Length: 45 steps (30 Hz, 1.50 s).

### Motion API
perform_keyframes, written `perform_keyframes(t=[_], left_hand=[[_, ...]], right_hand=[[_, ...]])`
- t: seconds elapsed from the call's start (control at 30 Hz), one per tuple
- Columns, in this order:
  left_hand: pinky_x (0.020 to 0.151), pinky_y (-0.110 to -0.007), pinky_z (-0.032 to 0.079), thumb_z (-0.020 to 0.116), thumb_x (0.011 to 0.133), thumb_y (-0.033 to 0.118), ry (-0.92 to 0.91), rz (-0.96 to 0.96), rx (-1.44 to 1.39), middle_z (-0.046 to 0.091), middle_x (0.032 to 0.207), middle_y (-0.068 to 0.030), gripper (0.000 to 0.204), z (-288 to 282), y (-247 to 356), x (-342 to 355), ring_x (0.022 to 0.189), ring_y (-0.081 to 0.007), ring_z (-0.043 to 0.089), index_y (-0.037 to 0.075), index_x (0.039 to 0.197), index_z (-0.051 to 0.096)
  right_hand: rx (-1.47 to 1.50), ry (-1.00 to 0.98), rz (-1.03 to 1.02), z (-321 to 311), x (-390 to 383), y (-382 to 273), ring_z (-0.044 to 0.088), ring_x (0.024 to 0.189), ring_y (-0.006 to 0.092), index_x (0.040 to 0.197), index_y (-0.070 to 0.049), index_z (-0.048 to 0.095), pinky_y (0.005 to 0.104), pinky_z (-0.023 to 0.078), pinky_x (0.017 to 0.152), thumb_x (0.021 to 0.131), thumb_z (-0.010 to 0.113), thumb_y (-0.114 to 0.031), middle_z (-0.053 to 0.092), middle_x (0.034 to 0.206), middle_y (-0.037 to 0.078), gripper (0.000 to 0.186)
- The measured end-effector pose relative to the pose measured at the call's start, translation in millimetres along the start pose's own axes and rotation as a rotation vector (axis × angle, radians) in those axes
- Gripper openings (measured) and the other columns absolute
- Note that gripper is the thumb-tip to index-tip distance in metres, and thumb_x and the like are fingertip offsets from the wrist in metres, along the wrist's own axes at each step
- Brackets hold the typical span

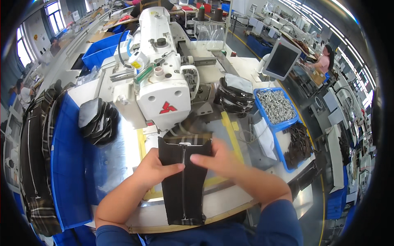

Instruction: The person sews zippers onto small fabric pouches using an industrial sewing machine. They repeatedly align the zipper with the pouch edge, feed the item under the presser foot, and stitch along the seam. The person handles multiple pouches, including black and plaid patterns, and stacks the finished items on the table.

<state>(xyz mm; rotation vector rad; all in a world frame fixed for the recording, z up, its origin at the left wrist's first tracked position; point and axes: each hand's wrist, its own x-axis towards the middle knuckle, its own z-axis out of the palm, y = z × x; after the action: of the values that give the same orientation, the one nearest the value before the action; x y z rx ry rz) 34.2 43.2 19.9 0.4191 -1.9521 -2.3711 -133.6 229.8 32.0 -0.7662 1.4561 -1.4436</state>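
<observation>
Between my hands is a dark fabric panel (174, 192) with a silver zipper running down its middle; its lower end hangs over the table's front edge. My left hand (154, 167) grips its left side, thumb lying across toward the zipper. On the right side my right hand (219, 160) is closed on the panel, thumb pressed on its face, slightly blurred. Plaid fabric shows at the panel's far end, just in front of a white industrial sewing machine (164, 92). The fingers behind the panel are hidden.
Stacks of dark pieces stand left (97, 123) and right (234, 94) of the machine. At right are a blue tray of metal rings (276, 106) and a blue tray of dark tabs (297, 143). A blue bin (67, 164) holding zippered panels borders the left. A monitor (281, 58) stands behind.
</observation>
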Motion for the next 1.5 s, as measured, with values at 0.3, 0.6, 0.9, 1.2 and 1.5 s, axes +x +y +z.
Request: perform_keyframes(t=[0.3,0.6,0.9,1.2,1.5], left_hand=[[0.087,-0.033,0.059,0.088,0.091,0.007,0.02,0.037,0.075,0.08,0.108,-0.0065,0.031,3,-13,-7,0.097,-0.0135,0.072,-0.001,0.118,0.076],[0.094,-0.037,0.059,0.092,0.085,0.009,-0.08,0.339,0.332,0.079,0.116,-0.0139,0.035,8,-18,-5,0.106,-0.0285,0.077,0.003,0.117,0.079],[0.086,-0.041,0.058,0.093,0.072,0.011,0.207,0.894,0.835,0.073,0.113,-0.0073,0.041,-1,-37,-18,0.099,-0.0268,0.071,0.009,0.111,0.079],[0.082,-0.036,0.042,0.082,0.077,0.015,0.152,1.303,1.407,0.066,0.103,0.0046,0.026,8,-25,-28,0.097,-0.0175,0.057,0.021,0.102,0.08],[0.078,-0.033,0.038,0.079,0.075,0.013,0.211,1.355,1.502,0.067,0.094,0.0054,0.023,14,-27,-26,0.089,-0.0149,0.057,0.017,0.098,0.082]], right_hand=[[0.162,-0.239,-0.013,-13,29,-19,0.063,0.119,0.0152,0.143,-0.001,0.062,0.0366,0.052,0.103,0.092,0.083,-0.02,0.07,0.131,0.009,0.058],[0.197,-0.346,0.091,-16,37,-3,0.065,0.112,0.0148,0.134,-0.001,0.061,0.0338,0.054,0.098,0.085,0.09,-0.015,0.072,0.119,0.007,0.059],[-0.111,-0.336,0.056,-11,29,3,0.068,0.097,0.0191,0.124,0.001,0.068,0.0373,0.055,0.088,0.086,0.086,-0.022,0.075,0.109,0.013,0.049],[-0.318,-0.31,-0.025,-6,19,-5,0.069,0.107,0.0243,0.131,0.001,0.066,0.0398,0.055,0.097,0.086,0.087,-0.014,0.074,0.119,0.014,0.053],[-0.419,-0.216,-0.32,4,18,0,0.067,0.093,0.0461,0.12,0.001,0.07,0.0494,0.055,0.085,0.091,0.08,-0.027,0.074,0.104,0.022,0.041]])
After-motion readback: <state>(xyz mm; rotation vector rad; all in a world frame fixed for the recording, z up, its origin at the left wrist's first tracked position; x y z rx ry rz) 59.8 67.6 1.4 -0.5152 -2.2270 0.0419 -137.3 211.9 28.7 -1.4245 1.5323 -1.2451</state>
